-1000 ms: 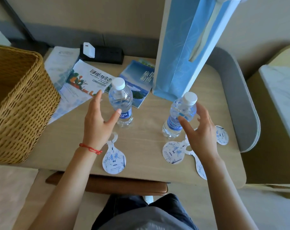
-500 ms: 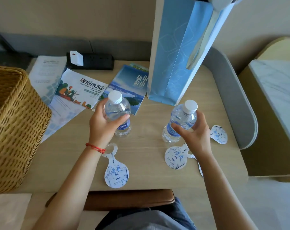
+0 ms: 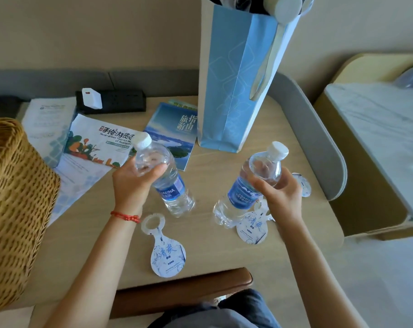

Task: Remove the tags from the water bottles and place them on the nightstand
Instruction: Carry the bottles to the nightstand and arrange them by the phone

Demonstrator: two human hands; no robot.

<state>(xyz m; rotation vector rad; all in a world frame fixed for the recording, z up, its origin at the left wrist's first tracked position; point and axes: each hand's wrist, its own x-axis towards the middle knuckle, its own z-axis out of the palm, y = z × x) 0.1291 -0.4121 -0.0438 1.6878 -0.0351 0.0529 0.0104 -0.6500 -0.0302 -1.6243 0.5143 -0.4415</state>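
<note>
My left hand (image 3: pixel 132 183) grips the upper body of a clear water bottle (image 3: pixel 167 183) with a white cap and blue label, tilted with its base toward me, lifted off the table. My right hand (image 3: pixel 281 192) grips a second, similar bottle (image 3: pixel 245 188), also tilted and raised. Neither bottle has a tag on its neck. White-and-blue paper tags lie flat on the wooden table (image 3: pixel 212 252): one tag (image 3: pixel 164 249) below the left bottle, another tag (image 3: pixel 254 227) under the right bottle, a third tag (image 3: pixel 303 184) partly hidden behind my right hand.
A wicker basket (image 3: pixel 14 204) stands at the left. Brochures (image 3: pixel 99 143), a blue booklet (image 3: pixel 174 133) and a black power strip (image 3: pixel 115 100) lie at the back. A tall blue paper bag (image 3: pixel 234 86) stands behind the bottles. A marble-topped nightstand (image 3: pixel 380 138) sits to the right.
Both hands closed around the bottles, then lifted and tilted them off the table. The view shifted slightly toward the right.
</note>
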